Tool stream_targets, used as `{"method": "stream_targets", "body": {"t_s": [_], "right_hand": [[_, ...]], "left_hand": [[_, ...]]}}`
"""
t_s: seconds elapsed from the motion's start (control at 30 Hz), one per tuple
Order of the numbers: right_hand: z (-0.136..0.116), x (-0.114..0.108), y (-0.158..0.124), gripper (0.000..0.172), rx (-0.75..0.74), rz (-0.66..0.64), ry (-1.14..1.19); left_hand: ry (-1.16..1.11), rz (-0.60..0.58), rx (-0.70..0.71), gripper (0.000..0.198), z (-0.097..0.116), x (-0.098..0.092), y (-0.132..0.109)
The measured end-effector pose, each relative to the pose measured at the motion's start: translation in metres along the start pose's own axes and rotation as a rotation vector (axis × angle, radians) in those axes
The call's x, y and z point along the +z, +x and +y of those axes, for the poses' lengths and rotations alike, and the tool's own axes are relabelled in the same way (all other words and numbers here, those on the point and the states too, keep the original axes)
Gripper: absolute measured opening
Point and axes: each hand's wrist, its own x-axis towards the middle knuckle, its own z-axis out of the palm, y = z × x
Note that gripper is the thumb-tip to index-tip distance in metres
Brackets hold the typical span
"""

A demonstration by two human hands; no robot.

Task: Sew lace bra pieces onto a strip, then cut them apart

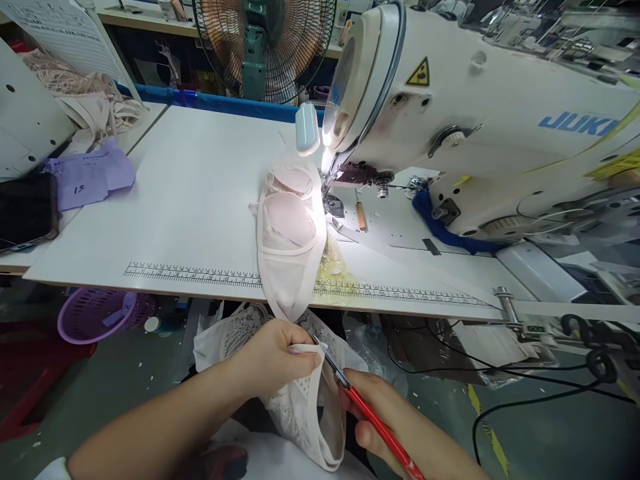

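A pale pink and white bra (pixel 293 223) with moulded cups lies over the table edge, its far end by the sewing machine's needle area. Its lace part hangs down over my lap. Below the edge, my left hand (pixel 273 360) is closed, pinching the white band of the bra between thumb and fingers. My right hand (pixel 380 413) is wrapped round red-handled scissors (pixel 367 413). Their slim metal blades point up and left, with the tips at the fabric beside my left thumb. Whether the blades are apart, I cannot tell.
The white JUKI sewing machine (pixel 475 87) stands at the right with its lamp lit. A printed ruler (pixel 200 274) runs along the table's front. Purple paper slips (pixel 93 175) and a dark phone (pixel 27 212) lie left. A fan (pixel 265 50) stands behind; a purple basket (pixel 75 317) is below.
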Motion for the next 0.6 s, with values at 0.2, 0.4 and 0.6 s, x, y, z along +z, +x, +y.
{"method": "stream_targets", "body": {"t_s": [0.2, 0.4, 0.6], "right_hand": [[0.008, 0.005, 0.002, 0.055, 0.112, -0.04, -0.029], [0.011, 0.003, 0.002, 0.052, 0.046, 0.102, -0.047], [0.0, -0.002, -0.006, 0.044, -0.029, 0.196, 0.128]], "left_hand": [[0.008, -0.001, -0.011, 0.023, -0.003, -0.002, -0.001], [0.175, 0.079, 0.1, 0.028, -0.007, -0.002, -0.009], [0.32, 0.224, 0.334, 0.032, -0.008, 0.0, -0.018]]}}
